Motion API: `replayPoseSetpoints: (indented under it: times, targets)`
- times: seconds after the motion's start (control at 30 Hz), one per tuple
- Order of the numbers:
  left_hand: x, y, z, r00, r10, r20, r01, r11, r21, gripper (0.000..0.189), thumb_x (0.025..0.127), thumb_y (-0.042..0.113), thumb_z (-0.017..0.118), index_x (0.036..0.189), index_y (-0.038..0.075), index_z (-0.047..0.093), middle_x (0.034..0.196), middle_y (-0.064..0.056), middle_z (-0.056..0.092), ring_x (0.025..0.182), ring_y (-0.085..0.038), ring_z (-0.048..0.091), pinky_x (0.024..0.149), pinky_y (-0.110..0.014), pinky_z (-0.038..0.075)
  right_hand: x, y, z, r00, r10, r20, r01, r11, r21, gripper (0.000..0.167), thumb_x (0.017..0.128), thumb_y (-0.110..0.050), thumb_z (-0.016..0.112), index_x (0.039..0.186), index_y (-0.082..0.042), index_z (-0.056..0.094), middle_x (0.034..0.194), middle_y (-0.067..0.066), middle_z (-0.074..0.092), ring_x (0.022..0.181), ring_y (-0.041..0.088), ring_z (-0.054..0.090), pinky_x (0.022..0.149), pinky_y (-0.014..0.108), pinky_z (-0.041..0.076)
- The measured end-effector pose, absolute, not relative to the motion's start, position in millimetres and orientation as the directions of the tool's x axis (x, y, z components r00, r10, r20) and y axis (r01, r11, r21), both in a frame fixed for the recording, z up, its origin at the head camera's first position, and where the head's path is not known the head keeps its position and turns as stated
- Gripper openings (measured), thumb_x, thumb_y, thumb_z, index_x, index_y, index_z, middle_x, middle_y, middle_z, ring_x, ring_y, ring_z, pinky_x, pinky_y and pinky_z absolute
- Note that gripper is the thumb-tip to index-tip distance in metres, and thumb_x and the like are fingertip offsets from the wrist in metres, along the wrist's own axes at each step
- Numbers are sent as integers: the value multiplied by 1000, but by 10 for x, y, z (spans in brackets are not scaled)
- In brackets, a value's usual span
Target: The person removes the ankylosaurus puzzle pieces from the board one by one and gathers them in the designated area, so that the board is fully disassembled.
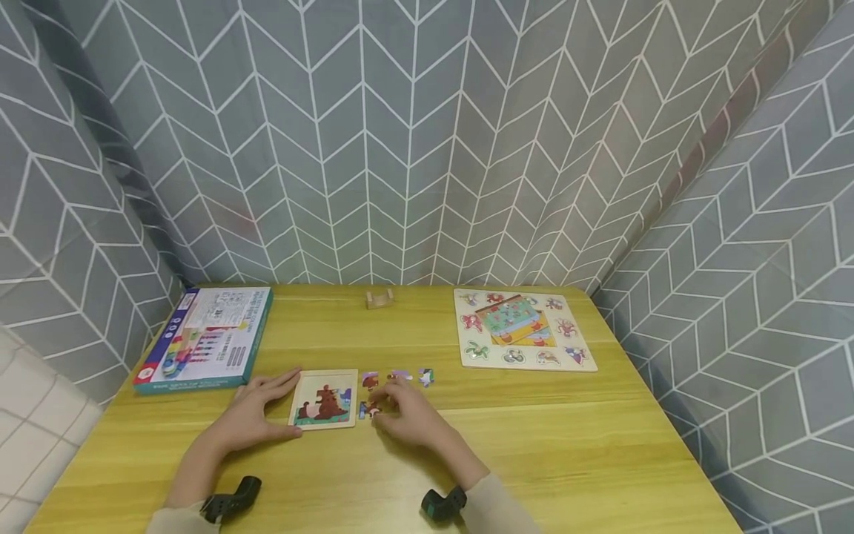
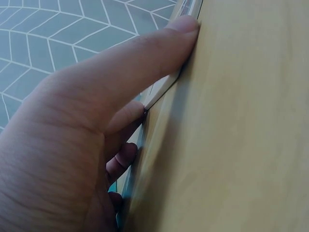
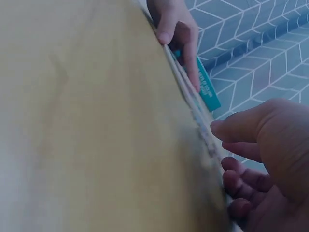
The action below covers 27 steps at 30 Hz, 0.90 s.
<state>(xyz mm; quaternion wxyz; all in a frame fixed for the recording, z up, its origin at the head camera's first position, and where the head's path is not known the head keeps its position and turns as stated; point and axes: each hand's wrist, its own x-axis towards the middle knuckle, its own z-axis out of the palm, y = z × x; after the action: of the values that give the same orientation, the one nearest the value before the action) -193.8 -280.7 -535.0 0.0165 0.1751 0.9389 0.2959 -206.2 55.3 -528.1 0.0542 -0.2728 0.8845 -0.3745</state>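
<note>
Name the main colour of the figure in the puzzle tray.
The figure is mainly brown, clearest in the head view.

A yellow, wood-grained table (image 1: 567, 437) is seen. A box (image 1: 223, 330) is laid flat at its far left, a small notched block (image 1: 379, 300) is placed by the far edge, and a board (image 1: 567, 360) is laid at the far right. Nearer, a tray (image 1: 313, 382) is set, loose pieces (image 1: 425, 377) strewn just right of it.

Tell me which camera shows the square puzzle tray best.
The head view, because it looks down on the puzzle tray, showing the rim and partly filled picture. The left wrist view shows just its edge, partly behind the left hand; the right wrist view shows it nearly edge-on, its picture unreadable.
</note>
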Motion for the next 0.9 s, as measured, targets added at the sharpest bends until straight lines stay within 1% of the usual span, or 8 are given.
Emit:
replayPoseSetpoints:
  times: [0.1, 0.27, 0.4, 0.47, 0.53, 0.67, 0.77, 0.9]
  targets:
    - [-1953, -2820, -5359, -940, 335, 70, 315, 766, 561, 108, 75, 60, 90, 162, 13, 47, 163, -13, 48, 132, -38, 44, 98, -57, 32, -2134, 513, -5194, -847, -523, 95, -432, 573, -697, 31, 97, -16, 76, 127, -10, 74, 113, 3, 64, 96, 10, 53, 86, 27, 48]
    - [-1965, -2835, -5370, -940, 333, 71, 314, 770, 556, 108, 75, 61, 90, 162, 14, 47, 164, -12, 47, 133, -38, 44, 98, -57, 31, -2266, 362, -5049, -843, -531, 83, -439, 592, -675, 31, 101, -19, 74, 131, -10, 73, 117, 2, 66, 96, 7, 58, 85, 24, 50]
    - [-1962, -2829, -5372, -942, 327, 71, 310, 775, 551, 107, 75, 61, 90, 161, 14, 47, 163, -12, 49, 134, -39, 44, 99, -58, 31, -2352, 167, -4963, -810, -581, 73, -483, 592, -645, 33, 100, -15, 72, 132, -7, 72, 114, 4, 68, 86, 4, 59, 77, 19, 50]
    - [-1961, -2826, -5374, -944, 323, 71, 307, 778, 548, 107, 75, 62, 89, 162, 14, 47, 162, -13, 50, 134, -39, 44, 99, -59, 31, -2371, 52, -4929, -790, -610, 58, -498, 584, -641, 32, 100, -12, 72, 132, -5, 72, 118, 7, 69, 84, 4, 59, 73, 17, 49]
    - [-1960, -2826, -5377, -944, 322, 72, 307, 779, 547, 107, 76, 62, 89, 162, 14, 48, 162, -12, 50, 134, -39, 44, 98, -58, 32, -2380, -62, -4916, -774, -632, 44, -516, 589, -622, 32, 100, -11, 71, 132, -4, 72, 116, 7, 69, 79, 3, 58, 70, 17, 48]
    - [-1955, -2830, -5372, -944, 321, 76, 308, 776, 550, 106, 76, 62, 89, 161, 14, 48, 161, -12, 51, 134, -40, 44, 98, -57, 32, -2387, -260, -4928, -751, -660, 18, -548, 608, -574, 32, 101, -12, 72, 132, -5, 72, 115, 6, 72, 85, 3, 62, 73, 15, 49]
    - [-1951, -2828, -5365, -943, 324, 78, 312, 774, 551, 106, 76, 63, 88, 161, 14, 48, 161, -12, 51, 134, -39, 44, 98, -57, 32, -2384, -356, -4967, -746, -666, 4, -564, 628, -536, 32, 101, -12, 73, 131, -5, 73, 111, 4, 71, 88, 4, 59, 77, 15, 49]
    - [-1944, -2826, -5360, -942, 326, 78, 313, 774, 550, 106, 76, 63, 89, 161, 15, 48, 160, -12, 51, 133, -38, 45, 98, -57, 33, -2363, -407, -5026, -757, -653, -14, -555, 655, -513, 29, 100, -12, 73, 128, -5, 75, 110, 4, 67, 90, 6, 55, 81, 17, 48]
